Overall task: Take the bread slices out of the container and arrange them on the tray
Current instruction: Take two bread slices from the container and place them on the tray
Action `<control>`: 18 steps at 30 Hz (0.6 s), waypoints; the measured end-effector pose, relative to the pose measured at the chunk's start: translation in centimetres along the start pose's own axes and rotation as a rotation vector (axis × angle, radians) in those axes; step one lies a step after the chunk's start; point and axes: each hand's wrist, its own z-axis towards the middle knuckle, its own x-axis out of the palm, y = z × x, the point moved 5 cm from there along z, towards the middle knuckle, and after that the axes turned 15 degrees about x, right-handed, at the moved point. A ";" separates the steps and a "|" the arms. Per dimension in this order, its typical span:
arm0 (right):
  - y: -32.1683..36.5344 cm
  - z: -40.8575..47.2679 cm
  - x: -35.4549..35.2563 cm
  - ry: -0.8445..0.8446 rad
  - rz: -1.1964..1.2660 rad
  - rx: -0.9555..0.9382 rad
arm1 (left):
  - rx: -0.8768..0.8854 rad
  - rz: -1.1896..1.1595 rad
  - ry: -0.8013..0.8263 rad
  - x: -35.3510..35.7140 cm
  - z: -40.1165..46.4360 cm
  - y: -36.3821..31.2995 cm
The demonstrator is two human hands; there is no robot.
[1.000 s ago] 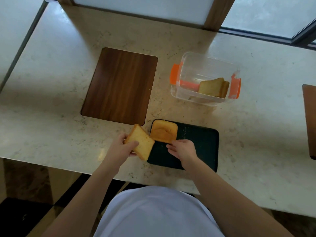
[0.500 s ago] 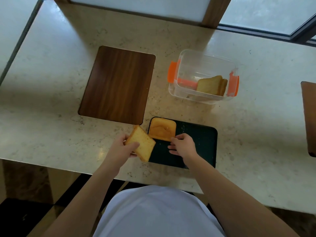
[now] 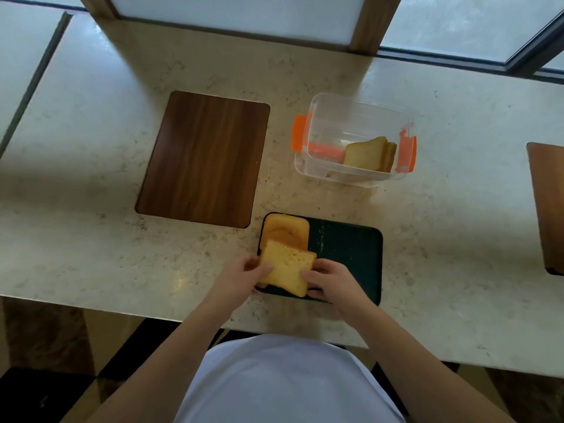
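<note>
— Where's the bread slice (image 3: 287,268)?

— Pinched between both hands, left hand (image 3: 236,280) and right hand (image 3: 331,280), over the dark tray (image 3: 351,254), overlapping another slice (image 3: 285,228).

— And the rest?

— In the clear container (image 3: 354,138), further back on the pale marble counter (image 3: 91,178), beside a wooden board (image 3: 203,158). Frosted windows (image 3: 232,13) behind.

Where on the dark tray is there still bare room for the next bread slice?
The right half of the dark rectangular tray is bare. Its left side is crowded: a slice at the far corner, and both hands, left and right, holding another slice in front.
</note>
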 end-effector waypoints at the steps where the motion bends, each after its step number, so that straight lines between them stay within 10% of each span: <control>1: -0.4 0.4 -0.3 -0.051 -0.027 0.017 | 0.027 0.162 0.009 -0.1 0.0 0.2; 18: -1.0 1.8 0.4 -0.356 -0.223 -0.119 | 0.134 0.553 -0.073 -0.5 0.7 1.3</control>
